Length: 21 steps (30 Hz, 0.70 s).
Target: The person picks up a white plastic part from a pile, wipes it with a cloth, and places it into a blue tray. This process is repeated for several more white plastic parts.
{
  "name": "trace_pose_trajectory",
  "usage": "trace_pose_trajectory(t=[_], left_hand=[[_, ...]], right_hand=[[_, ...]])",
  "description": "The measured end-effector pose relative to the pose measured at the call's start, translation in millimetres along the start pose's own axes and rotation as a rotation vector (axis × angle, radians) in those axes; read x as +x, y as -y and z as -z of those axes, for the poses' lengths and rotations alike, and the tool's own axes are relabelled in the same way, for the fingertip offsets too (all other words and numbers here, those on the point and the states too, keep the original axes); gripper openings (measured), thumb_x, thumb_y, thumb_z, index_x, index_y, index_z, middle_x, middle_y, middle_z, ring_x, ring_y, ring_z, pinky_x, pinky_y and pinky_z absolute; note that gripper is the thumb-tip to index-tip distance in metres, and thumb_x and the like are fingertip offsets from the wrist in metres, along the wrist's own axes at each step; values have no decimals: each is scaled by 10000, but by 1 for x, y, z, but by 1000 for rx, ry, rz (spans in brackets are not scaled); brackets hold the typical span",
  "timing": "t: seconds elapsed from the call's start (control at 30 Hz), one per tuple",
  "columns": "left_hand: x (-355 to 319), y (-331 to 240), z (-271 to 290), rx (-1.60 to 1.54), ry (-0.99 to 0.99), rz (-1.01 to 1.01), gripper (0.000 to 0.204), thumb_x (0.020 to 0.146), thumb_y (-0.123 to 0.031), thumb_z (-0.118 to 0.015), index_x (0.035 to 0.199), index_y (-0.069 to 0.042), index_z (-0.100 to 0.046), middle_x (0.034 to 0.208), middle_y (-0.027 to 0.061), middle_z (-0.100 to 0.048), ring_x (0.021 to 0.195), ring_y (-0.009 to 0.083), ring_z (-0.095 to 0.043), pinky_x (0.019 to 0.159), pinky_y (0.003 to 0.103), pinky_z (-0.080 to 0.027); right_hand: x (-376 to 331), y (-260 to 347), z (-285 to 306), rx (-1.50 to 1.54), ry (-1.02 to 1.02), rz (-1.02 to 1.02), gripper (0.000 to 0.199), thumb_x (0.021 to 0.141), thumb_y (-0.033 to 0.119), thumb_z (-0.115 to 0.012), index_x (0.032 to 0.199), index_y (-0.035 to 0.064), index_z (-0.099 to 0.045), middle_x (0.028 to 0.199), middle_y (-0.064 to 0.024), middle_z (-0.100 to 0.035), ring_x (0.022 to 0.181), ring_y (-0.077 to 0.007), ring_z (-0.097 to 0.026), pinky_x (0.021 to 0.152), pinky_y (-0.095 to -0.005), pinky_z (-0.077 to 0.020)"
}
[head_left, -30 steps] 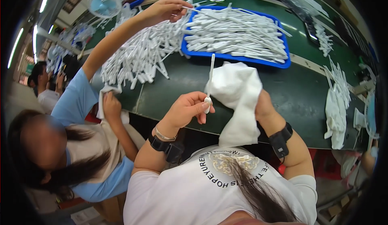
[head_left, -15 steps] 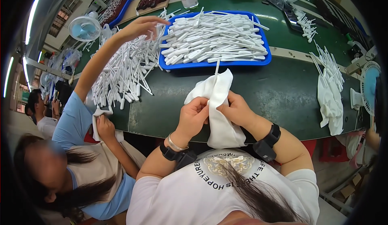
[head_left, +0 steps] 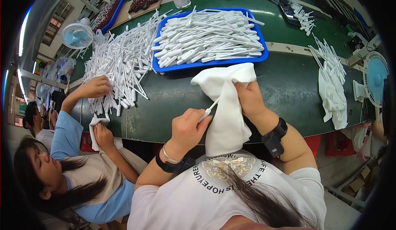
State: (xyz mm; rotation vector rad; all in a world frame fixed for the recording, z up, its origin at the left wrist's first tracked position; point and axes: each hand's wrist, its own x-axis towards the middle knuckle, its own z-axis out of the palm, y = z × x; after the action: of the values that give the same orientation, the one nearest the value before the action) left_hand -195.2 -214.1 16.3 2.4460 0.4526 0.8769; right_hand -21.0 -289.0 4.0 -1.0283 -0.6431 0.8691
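My left hand [head_left: 187,127] pinches the end of a thin white plastic stick [head_left: 208,110], whose far end is buried in a white cloth [head_left: 226,106]. My right hand [head_left: 248,98] grips that cloth from the right, wrapped around the stick, just above the near edge of the green table [head_left: 173,102]. The cloth hangs down toward my chest. Both wrists wear black bands. Beyond my hands sits a blue tray [head_left: 165,68] heaped with several white sticks [head_left: 208,38].
A large loose pile of white sticks [head_left: 121,62] lies left of the tray. A co-worker on my left rests a hand [head_left: 95,86] on that pile and holds a cloth [head_left: 97,124]. More sticks and a cloth [head_left: 332,96] lie at right, beside a small fan [head_left: 375,77].
My hands have come down toward the table edge. The stick, which stood upright and exposed a second ago, is now mostly pulled into the cloth. The co-worker's arm drew back from the tray to the pile.
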Motion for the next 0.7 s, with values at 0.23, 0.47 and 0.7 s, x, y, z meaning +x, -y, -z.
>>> trace_pose_trajectory(t=[0.23, 0.47, 0.7], left_hand=[[1, 4, -7, 80, 2, -74, 161, 645, -14, -641, 776, -40, -553, 666, 87, -536, 503, 243, -525, 443, 304, -420], [-2, 1, 15, 39, 35, -8, 137, 681, -37, -643, 783, -25, -553, 634, 75, -524, 479, 195, -510, 431, 274, -405], [-10, 11, 29, -452, 150, 421, 94, 808, -76, -568, 829, 14, -547, 608, 31, -528, 449, 90, -469, 408, 190, -357]], right_hand=[[-8, -16, -10, -294, 397, 45, 265, 785, 14, -508, 1049, 10, -515, 988, -77, -572, 931, -156, -537, 794, -295, -449], [2, -9, 9, 188, 25, -80, 293, 774, -9, -502, 1065, 23, -519, 1006, -78, -571, 922, -181, -554, 780, -309, -466], [5, -3, 19, 253, 122, -98, 309, 782, -27, -500, 1086, 24, -502, 1041, -88, -558, 928, -187, -554, 782, -314, -469]])
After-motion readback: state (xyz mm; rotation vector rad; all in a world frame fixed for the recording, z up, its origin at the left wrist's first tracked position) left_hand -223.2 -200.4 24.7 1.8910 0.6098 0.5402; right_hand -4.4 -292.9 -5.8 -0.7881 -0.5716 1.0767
